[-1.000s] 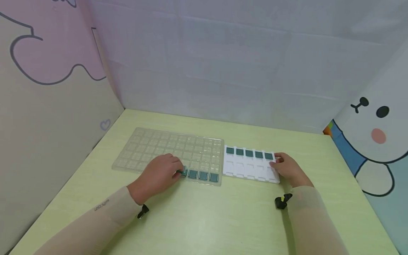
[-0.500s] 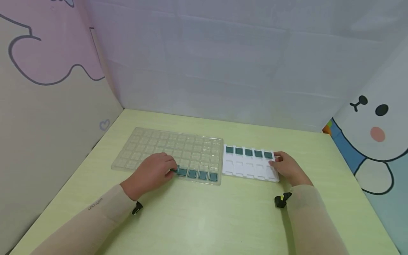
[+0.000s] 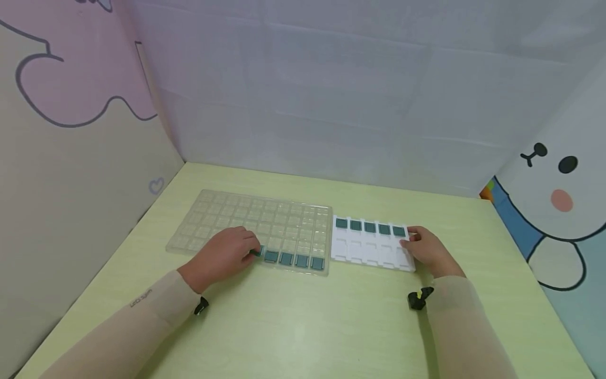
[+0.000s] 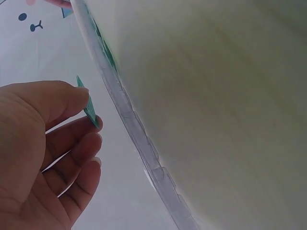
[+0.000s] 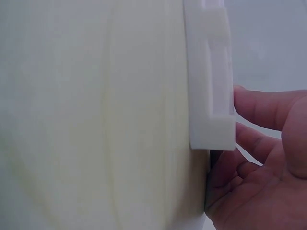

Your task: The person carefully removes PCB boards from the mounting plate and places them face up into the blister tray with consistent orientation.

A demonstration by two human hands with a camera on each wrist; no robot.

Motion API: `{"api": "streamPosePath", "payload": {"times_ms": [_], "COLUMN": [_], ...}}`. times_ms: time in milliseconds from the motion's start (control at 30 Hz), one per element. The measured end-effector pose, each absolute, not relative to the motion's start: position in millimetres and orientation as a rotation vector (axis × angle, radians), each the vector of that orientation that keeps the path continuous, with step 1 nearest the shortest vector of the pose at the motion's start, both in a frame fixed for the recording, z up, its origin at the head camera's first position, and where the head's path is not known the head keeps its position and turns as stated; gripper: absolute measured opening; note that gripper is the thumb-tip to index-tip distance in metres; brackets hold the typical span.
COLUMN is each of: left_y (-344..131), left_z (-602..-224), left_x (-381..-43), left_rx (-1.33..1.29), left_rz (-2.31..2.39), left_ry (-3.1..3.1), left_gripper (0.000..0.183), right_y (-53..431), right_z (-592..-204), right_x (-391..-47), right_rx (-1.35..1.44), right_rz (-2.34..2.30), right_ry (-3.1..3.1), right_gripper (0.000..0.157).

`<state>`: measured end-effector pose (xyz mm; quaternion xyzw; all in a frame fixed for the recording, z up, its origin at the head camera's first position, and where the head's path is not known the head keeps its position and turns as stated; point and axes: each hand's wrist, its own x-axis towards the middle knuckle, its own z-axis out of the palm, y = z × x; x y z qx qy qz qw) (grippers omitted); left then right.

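Observation:
In the head view, my left hand [image 3: 223,258] is over the front edge of a clear plastic tray [image 3: 208,197] of square pockets. Between thumb and index finger it pinches a thin green square chip [image 4: 89,104], plain in the left wrist view. Several like chips [image 3: 302,260] lie in the tray's front row, right of this hand. My right hand [image 3: 428,252] holds the right end of a white pocketed tray [image 3: 350,250], its thumb on top. Several green chips [image 3: 370,227] fill that tray's back row. The right wrist view shows the tray's white corner [image 5: 213,129] by the thumb.
Both trays lie side by side on a pale yellow-green table [image 3: 293,326]. A white cloth wall [image 3: 303,105] stands behind, with printed panels at left and right. A small black device [image 3: 417,300] is at the right cuff, another [image 3: 201,306] at the left.
My left hand has moved left along the front row, and a chip it hid at first now shows in its pocket. The right hand and the white tray stay where they were.

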<state>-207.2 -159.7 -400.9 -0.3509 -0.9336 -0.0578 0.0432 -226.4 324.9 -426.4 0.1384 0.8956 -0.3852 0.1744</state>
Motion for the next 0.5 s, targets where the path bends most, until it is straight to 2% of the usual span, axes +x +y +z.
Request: {"api": "streamPosePath", "payload": {"times_ms": [500], "left_y": [-157.1], "left_z": [-410.8], "left_x": [-213.2], "left_rx": [-1.070], "left_rz": [-0.164], "left_ry": [-2.918], "left_gripper": [0.011], "right_y": [325.1], "right_z": [-426.6], "right_x": [-226.5], "right_rx": [0.374], "right_rz": [-1.088], "right_ry": [2.543], "right_gripper": [0.068]}}
